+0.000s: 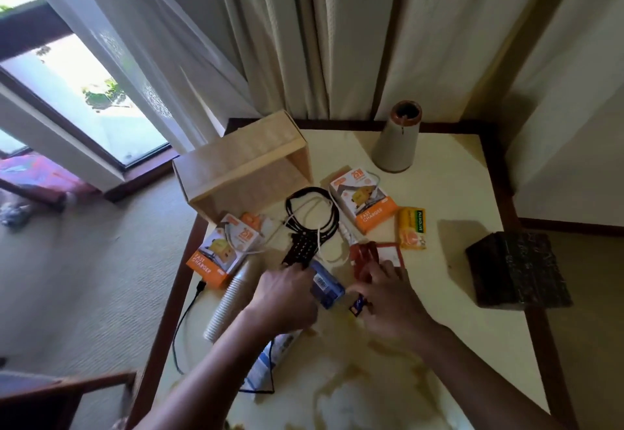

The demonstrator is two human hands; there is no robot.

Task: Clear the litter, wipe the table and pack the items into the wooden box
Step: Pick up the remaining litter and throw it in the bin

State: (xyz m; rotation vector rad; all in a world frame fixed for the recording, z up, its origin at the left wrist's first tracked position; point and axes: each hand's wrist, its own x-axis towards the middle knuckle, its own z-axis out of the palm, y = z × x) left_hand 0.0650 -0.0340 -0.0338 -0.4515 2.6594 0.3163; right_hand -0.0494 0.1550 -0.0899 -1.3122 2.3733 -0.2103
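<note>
A cream table (449,287) carries brown spill stains near its front. The open wooden box (246,162) lies on its side at the back left. My left hand (287,298) grips a blue wrapper (326,286). My right hand (388,298) pinches a small dark blue scrap (358,304), with its fingers over a red wrapper (366,255). Two orange charger boxes (221,250) (366,203), coiled black and white cables (314,220), a yellow sachet (411,227) and a stack of paper cups (229,298) lie around them.
A grey cone-shaped vase (398,139) stands at the back of the table. A dark wooden block (516,269) sits at the right edge. A blue-white packet (270,362) and a black cable (184,328) hang off the left edge. Curtains and a window lie behind.
</note>
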